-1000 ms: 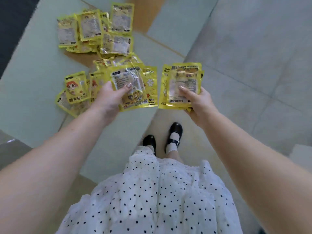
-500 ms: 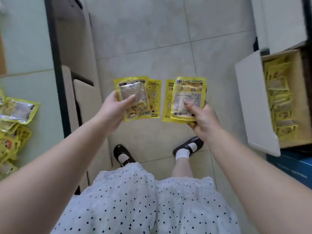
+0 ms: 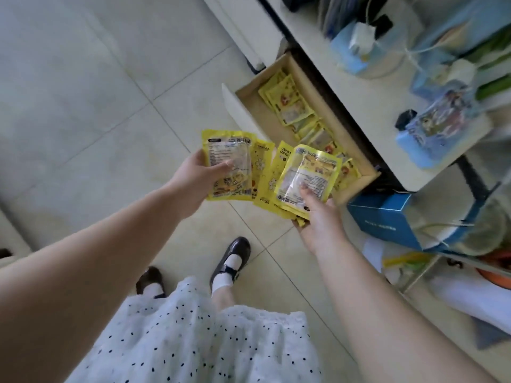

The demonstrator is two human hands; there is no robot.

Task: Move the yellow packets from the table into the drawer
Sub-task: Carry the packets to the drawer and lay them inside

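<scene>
The open drawer [image 3: 243,111] runs diagonally through the upper centre of the frame, yellow packets lying inside. At centre, the left hand [image 3: 193,181] grips a fan of yellow packets [image 3: 229,167], thumb pressed on top, long axes pointing up-frame. Just right, the right hand [image 3: 320,219] clasps another stack [image 3: 307,175], tilted toward the drawer and overlapping its near end.

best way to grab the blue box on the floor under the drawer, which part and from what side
Judging from this view, take the blue box across its flat top, fingers over the two long edges, coming from the tiled-floor side. Its left corner faces open floor; the open drawer overhangs behind and clutter crowds the right.
</scene>
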